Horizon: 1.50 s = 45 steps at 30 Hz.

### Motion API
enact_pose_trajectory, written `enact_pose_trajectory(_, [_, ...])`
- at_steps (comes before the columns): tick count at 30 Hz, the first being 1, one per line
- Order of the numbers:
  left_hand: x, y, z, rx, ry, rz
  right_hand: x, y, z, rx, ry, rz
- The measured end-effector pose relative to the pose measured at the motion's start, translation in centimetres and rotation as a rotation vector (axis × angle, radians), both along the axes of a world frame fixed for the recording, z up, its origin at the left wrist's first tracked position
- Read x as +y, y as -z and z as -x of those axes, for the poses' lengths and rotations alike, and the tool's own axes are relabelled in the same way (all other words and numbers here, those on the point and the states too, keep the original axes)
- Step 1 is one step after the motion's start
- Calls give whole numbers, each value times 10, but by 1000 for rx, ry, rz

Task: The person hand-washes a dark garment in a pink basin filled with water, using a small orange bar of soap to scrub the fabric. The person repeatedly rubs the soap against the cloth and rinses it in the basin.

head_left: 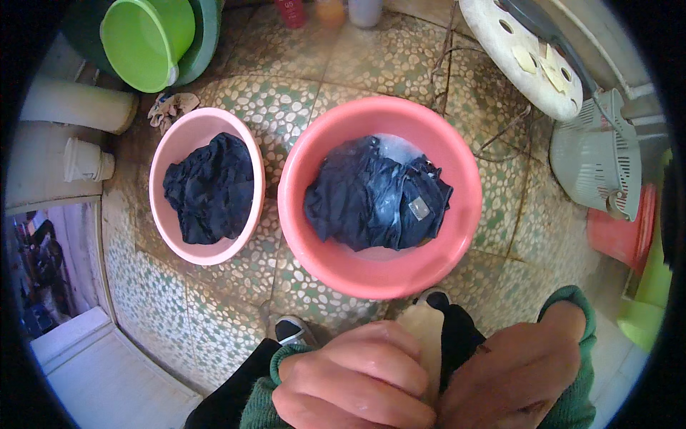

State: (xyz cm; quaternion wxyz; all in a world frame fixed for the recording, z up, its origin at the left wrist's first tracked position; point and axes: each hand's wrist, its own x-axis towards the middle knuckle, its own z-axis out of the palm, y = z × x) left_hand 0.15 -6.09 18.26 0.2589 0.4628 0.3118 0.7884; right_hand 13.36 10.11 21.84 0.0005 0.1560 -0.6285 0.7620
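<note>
Dark blue clothes (339,200) lie in a wet, crumpled heap inside a round, smooth pink basin (300,247), just off centre toward one o'clock. The cloth is heavily creased, with a small pale rectangular patch (419,208) near its right side and whitish suds (400,148) beside its upper edge. Toward nine o'clock, an oval, paler pink basin (161,222) holds a bunched, near-black garment (211,189). Both basins stand on a floor (221,297) patterned with pebble shapes in cream and green.

At six o'clock, the left hand (350,375) looks damp, its fingers curled and lying together; between four and five, the right hand (514,372) is bent too, its fingertips hidden. Ribbed green sleeves (582,372) ring both wrists. A cream-coloured shape (424,329) shows between the hands. Whether either grip is clamped on anything, I cannot tell; both are apart from the clothes.
</note>
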Motion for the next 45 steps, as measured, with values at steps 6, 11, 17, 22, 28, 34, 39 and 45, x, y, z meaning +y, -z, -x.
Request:
enact_pose_trajectory(6, [-4,-1,0,15,-15,21,-29,-29,-12,-124,472,-402])
enact_pose_trajectory(11, [2,0,-1,6,13,-5,-4,-9,-6,-80,167,-195])
enact_pose_trajectory(17, [-4,-2,-2,15,-11,11,-13,5,-2,-108,123,-10])
enact_pose_trajectory(22, [-5,-2,1,21,-2,4,-5,15,7,-71,-14,6])
enact_pose_trajectory(28, [3,-1,1,25,31,-13,-6,14,-6,35,91,27])
enact_pose_trajectory(34, [-2,-4,3,6,81,-32,-29,-3,-11,34,414,-119])
enact_pose_trajectory(39, [1,-4,-5,-83,15,30,-41,7,-12,28,529,-78])
enact_pose_trajectory(45, [-5,-7,-6,-19,-11,39,-7,-3,2,-89,71,-43])
